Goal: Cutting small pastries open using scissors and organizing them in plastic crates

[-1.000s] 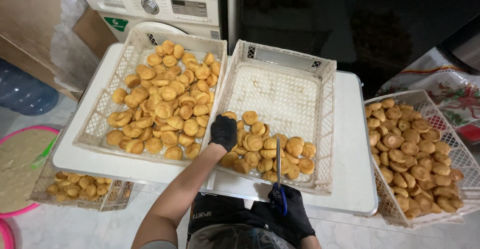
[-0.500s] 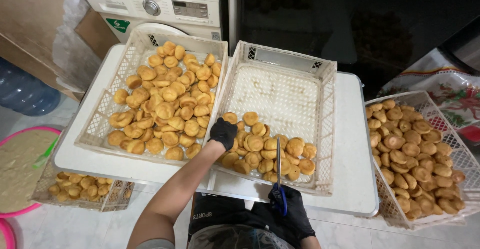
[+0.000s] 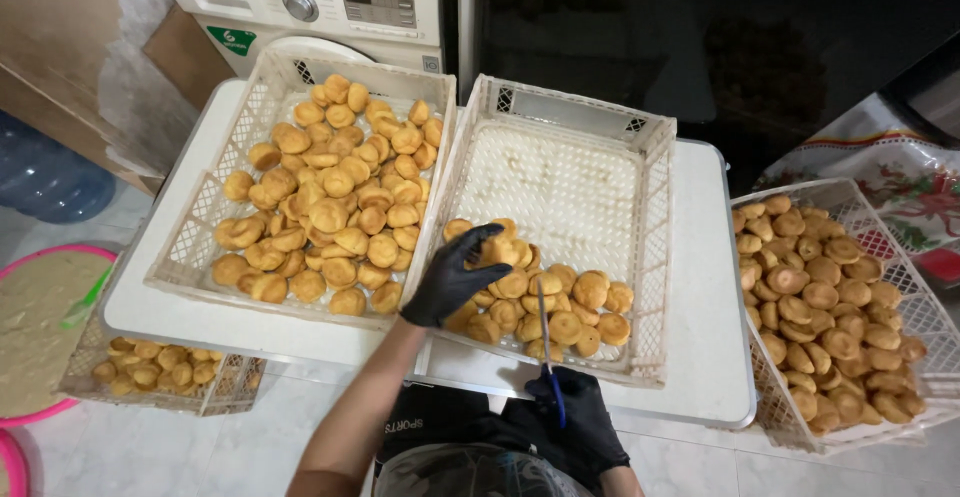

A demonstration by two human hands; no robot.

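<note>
— Where are the buns being handled?

— In the middle crate, a pale lattice crate on the white surface. A heap of round golden buns fills only its near end; the far half of the floor is bare.

— And the left hand?

— The left hand, in a black glove, lies on the near left corner of that heap, fingers curled loosely over a bun, touching it. I cannot tell whether it has the bun gripped or only rests on it.

— The right one?

— The right hand, also gloved in black, sits at the near edge of the surface, closed around the blue handles of a pair of scissors. The blades point away from the person, over the crate's near wall and above the buns.

— What lies around?

— Just beside, touching on the left, is a second crate heaped nearly full with buns. To the right, off the surface and lower, a third crate is full too. A fourth crate with a few buns sits under the left edge, next to a pink bowl. A washing machine stands behind.
</note>
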